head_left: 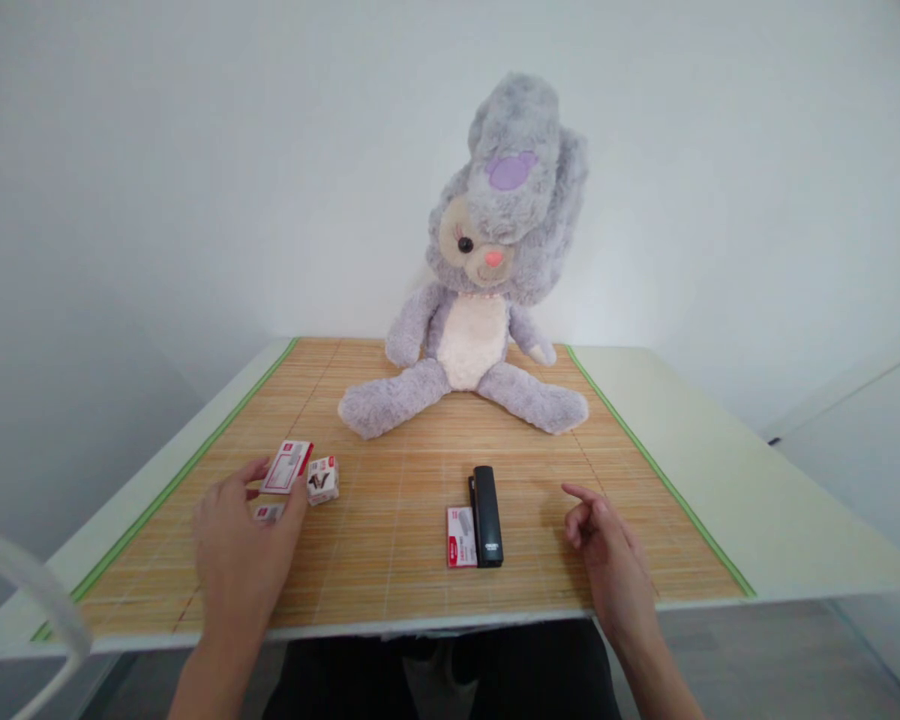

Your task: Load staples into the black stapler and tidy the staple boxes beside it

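A flat white box with red edges (pixel 288 466) sits between the thumb and fingers of the left hand (pixel 274 480), which grips it by its two sides at the left part of the counter. Its top carries a small red logo, a grey picture that looks like a row of staples, and a red-outlined panel; the lettering is too small to read. Just right of the thumb stands a small white carton (pixel 322 481) with a dark clip-like picture and red print, also illegible. Under the same hand, partly hidden, lies another white box (pixel 268 512) with a red mark. Well to the right, a black stapler (pixel 487 518) bears pale writing near its front end, too small to make out, and a red-and-white box (pixel 461 538) lies against its left side. Beyond the stapler, the right hand (pixel 581 515) is loosely half-curled, index finger extended, above the bamboo mat (pixel 390 480) with green borders. A grey plush rabbit (pixel 472 340) sits at the back of the counter (pixel 690 440), before a white wall (pixel 195 150).
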### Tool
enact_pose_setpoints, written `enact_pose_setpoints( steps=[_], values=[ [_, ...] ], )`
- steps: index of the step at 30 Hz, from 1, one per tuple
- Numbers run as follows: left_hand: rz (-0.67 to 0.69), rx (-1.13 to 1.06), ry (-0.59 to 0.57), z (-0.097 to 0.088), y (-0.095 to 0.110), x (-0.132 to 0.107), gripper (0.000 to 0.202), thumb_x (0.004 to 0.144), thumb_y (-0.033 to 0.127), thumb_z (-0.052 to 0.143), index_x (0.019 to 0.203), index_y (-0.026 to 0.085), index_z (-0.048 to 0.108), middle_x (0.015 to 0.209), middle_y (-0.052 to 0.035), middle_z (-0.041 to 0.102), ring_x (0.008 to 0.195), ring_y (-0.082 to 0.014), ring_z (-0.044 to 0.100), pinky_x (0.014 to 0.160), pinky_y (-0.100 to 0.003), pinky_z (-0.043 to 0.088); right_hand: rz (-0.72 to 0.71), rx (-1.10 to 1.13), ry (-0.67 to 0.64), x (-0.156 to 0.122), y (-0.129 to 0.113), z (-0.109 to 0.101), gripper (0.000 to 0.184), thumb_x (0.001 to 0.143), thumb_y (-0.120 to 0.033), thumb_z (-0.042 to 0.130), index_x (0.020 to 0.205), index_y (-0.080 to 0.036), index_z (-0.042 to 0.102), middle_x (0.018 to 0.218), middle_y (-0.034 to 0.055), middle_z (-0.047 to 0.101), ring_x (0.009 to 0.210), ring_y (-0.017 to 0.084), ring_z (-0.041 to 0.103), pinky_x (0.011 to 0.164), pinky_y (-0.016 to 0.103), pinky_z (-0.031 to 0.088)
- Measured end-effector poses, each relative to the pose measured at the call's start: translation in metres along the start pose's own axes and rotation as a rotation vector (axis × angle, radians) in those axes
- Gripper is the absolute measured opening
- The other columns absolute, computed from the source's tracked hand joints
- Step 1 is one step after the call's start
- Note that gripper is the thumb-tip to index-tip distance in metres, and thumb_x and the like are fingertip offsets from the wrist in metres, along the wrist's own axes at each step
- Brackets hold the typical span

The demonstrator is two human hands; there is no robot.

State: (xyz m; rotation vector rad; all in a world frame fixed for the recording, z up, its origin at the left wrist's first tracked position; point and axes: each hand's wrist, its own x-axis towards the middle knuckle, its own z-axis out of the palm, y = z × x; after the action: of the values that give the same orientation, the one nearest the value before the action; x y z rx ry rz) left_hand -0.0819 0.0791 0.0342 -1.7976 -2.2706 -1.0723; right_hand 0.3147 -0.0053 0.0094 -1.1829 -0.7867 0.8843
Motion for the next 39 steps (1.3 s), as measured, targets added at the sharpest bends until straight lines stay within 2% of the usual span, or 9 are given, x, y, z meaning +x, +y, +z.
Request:
enact_pose_setpoints(
  steps=[1, 3, 7, 11, 15, 23, 30, 34, 39],
  values=[
    [0.039, -0.032, 0.053, 0.001, 0.009, -0.007, 0.056, 0.091, 0.055, 0.057, 0.133, 0.017, 0.057, 0.121, -0.0111, 0.065, 0.109, -0.0306, 0.06, 0.106, -0.049, 0.044, -0.01, -0.01, 0.007, 0.0, 0.001, -0.001, 0.04, 0.102, -0.053, 0.052, 0.119, -0.022, 0.072, 0.071, -0.0008, 0.055, 0.07, 0.017, 0.044, 0.07, 0.032, 0.036],
    [0.121, -0.116, 0.049, 0.004, 0.029, -0.023, 0.051, 0.091, 0.05, 0.06, 0.132, 0.02, 0.058, 0.118, -0.0089, 0.066, 0.105, -0.0286, 0.061, 0.102, -0.047, 0.047, -0.023, -0.032, 0.011, 0.0, 0.003, -0.002, 0.039, 0.102, -0.053, 0.054, 0.12, -0.023, 0.072, 0.071, -0.0004, 0.056, 0.071, 0.018, 0.045, 0.07, 0.033, 0.036],
    [0.253, -0.255, -0.139, 0.019, 0.067, -0.058, 0.045, 0.09, 0.04, 0.062, 0.133, 0.025, 0.058, 0.118, -0.0069, 0.065, 0.11, -0.0278, 0.062, 0.102, -0.045, 0.049, -0.034, -0.064, 0.004, -0.002, 0.004, -0.005, 0.038, 0.101, -0.052, 0.055, 0.121, -0.023, 0.072, 0.072, -0.0003, 0.057, 0.072, 0.018, 0.047, 0.071, 0.032, 0.037],
    [0.237, -0.325, -0.286, 0.034, 0.092, -0.076, 0.046, 0.091, 0.035, 0.062, 0.136, 0.026, 0.056, 0.116, -0.0052, 0.064, 0.111, -0.0253, 0.062, 0.101, -0.044, 0.051, -0.061, -0.105, -0.004, -0.003, 0.004, -0.005, 0.04, 0.101, -0.052, 0.056, 0.121, -0.023, 0.072, 0.072, -0.0003, 0.058, 0.071, 0.018, 0.048, 0.07, 0.032, 0.037],
    [0.213, -0.332, -0.335, 0.038, 0.108, -0.082, 0.05, 0.088, 0.033, 0.065, 0.136, 0.024, 0.055, 0.113, -0.0052, 0.063, 0.107, -0.0246, 0.062, 0.099, -0.044, 0.052, -0.087, -0.139, -0.006, -0.003, 0.004, -0.004, 0.044, 0.099, -0.056, 0.058, 0.12, -0.022, 0.073, 0.071, 0.0004, 0.059, 0.068, 0.019, 0.05, 0.067, 0.032, 0.039],
    [0.248, -0.33, -0.376, 0.034, 0.121, -0.107, 0.055, 0.085, 0.029, 0.066, 0.138, 0.022, 0.053, 0.119, -0.0088, 0.064, 0.114, -0.0277, 0.062, 0.102, -0.045, 0.05, -0.084, -0.26, -0.066, -0.003, 0.007, -0.007, 0.042, 0.103, -0.054, 0.052, 0.125, -0.023, 0.069, 0.073, -0.0001, 0.059, 0.071, 0.018, 0.051, 0.07, 0.032, 0.04],
    [0.17, -0.387, -0.545, 0.015, 0.118, -0.117, 0.067, 0.085, 0.038, 0.071, 0.147, 0.026, 0.048, 0.124, -0.0073, 0.064, 0.113, -0.0257, 0.063, 0.102, -0.043, 0.051, -0.042, -0.471, -0.288, -0.006, 0.006, -0.003, 0.042, 0.102, -0.052, 0.056, 0.134, -0.027, 0.063, 0.09, 0.0032, 0.07, 0.086, 0.022, 0.063, 0.082, 0.035, 0.048],
    [0.121, -0.409, -0.657, 0.013, 0.113, -0.114, 0.047, 0.09, 0.041, 0.068, 0.135, 0.032, 0.062, 0.123, -0.0051, 0.067, 0.108, -0.0251, 0.066, 0.094, -0.039, 0.053, -0.213, -0.649, -0.425, -0.01, 0.001, 0.009, 0.035, 0.099, -0.044, 0.062, 0.131, -0.03, 0.065, 0.11, 0.0054, 0.072, 0.103, 0.024, 0.064, 0.093, 0.039, 0.051],
    [0.155, -0.366, -0.65, 0.017, 0.114, -0.114, 0.03, 0.091, 0.042, 0.07, 0.119, 0.032, 0.072, 0.111, -0.0027, 0.07, 0.103, -0.0239, 0.067, 0.096, -0.038, 0.051, -0.401, -0.836, -0.566, -0.011, -0.006, 0.017, 0.022, 0.096, -0.031, 0.067, 0.118, -0.029, 0.071, 0.114, 0.0052, 0.074, 0.108, 0.026, 0.063, 0.095, 0.042, 0.05]
  ],
)
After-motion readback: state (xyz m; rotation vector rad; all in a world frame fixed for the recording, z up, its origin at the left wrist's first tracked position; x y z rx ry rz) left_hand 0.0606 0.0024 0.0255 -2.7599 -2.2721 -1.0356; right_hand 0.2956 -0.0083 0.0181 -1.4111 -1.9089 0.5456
